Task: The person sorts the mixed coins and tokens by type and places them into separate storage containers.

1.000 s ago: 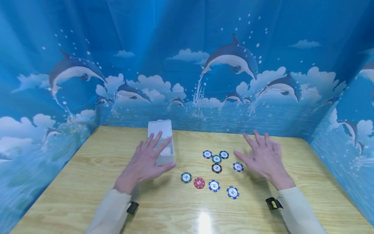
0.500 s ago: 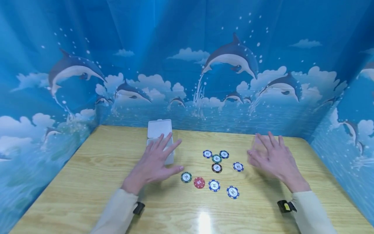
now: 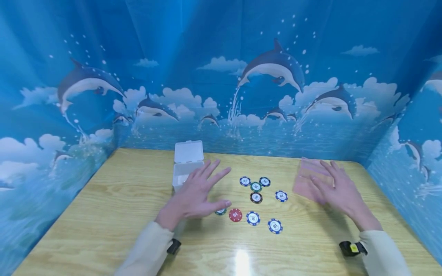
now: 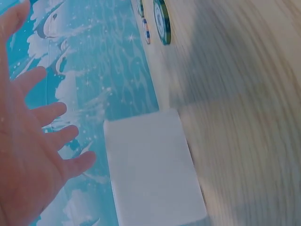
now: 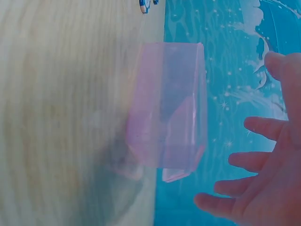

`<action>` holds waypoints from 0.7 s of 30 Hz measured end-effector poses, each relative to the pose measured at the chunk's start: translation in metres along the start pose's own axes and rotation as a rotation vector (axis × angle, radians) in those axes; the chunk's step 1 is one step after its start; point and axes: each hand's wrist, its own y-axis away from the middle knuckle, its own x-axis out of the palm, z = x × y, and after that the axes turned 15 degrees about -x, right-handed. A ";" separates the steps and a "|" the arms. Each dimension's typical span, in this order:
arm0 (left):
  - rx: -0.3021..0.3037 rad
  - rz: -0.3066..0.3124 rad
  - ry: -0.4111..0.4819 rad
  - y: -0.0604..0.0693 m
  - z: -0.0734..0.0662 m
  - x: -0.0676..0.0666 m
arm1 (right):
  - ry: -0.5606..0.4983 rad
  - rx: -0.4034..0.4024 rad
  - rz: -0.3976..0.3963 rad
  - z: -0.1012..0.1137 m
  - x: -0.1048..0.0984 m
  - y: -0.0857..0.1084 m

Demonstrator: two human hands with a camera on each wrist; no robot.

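Observation:
My left hand (image 3: 193, 195), fingers spread and holding nothing, hovers over the table beside an open white box (image 3: 179, 174), covering its right part. Its thumb overlaps a green chip (image 3: 221, 211) in the head view. My right hand (image 3: 342, 191) hangs with spread fingers over a clear pink container (image 3: 305, 186); the right wrist view shows a gap between the hand (image 5: 268, 165) and the container (image 5: 164, 108). Between the hands lie a red chip (image 3: 235, 215), a black chip (image 3: 256, 197), another green chip (image 3: 256, 186) and several blue ones (image 3: 253, 218).
The wooden table (image 3: 114, 199) ends at a blue curtain (image 3: 214, 76) printed with dolphins, which also hangs at both sides. The white box's raised lid (image 3: 188, 151) stands near the table's back edge.
Both hands have moved right. The left hand uncovers more of the white box and now overlaps the green chip; the right hand has moved off the chips, and the pink container shows more.

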 end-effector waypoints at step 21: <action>0.130 0.186 0.060 -0.010 -0.045 0.025 | -0.338 0.164 -0.021 -0.040 0.005 0.023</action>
